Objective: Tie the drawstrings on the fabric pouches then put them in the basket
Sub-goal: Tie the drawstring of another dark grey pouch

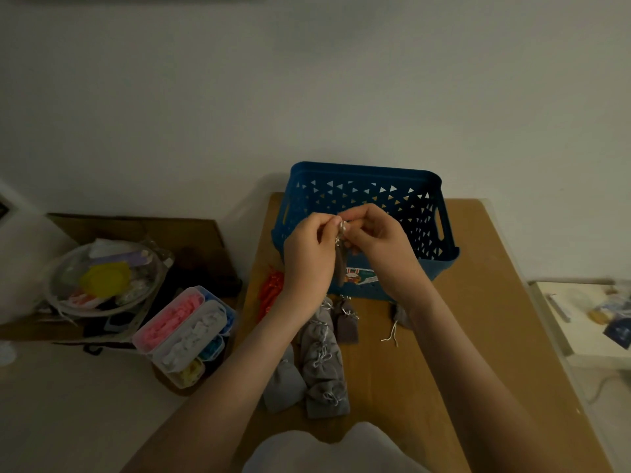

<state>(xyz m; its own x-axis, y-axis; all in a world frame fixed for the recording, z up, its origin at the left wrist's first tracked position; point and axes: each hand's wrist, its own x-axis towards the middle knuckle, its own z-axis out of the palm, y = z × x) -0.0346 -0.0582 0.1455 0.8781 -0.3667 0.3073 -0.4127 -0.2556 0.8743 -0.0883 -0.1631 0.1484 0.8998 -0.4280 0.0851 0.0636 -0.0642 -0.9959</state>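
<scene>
Left hand (309, 254) and right hand (379, 240) meet in front of blue basket (365, 186); fingertips of both pinch the drawstring (342, 228) of a grey pouch (340, 268), which hangs between the palms.
Basket sits at far end of wooden table (478, 319), by the wall; hands hide most of its inside, contents cannot be told. Bare wood lies open right of the forearms out to the table's right edge. Loose pouches (321, 353) lie near side of basket, between the forearms; single pouch (399, 314) just beside right wrist. Red item (271, 291) at left edge. Off-table left: clear bowl (51, 285) holding a yellow piece; compartment box (160, 353), pink and white contents.
</scene>
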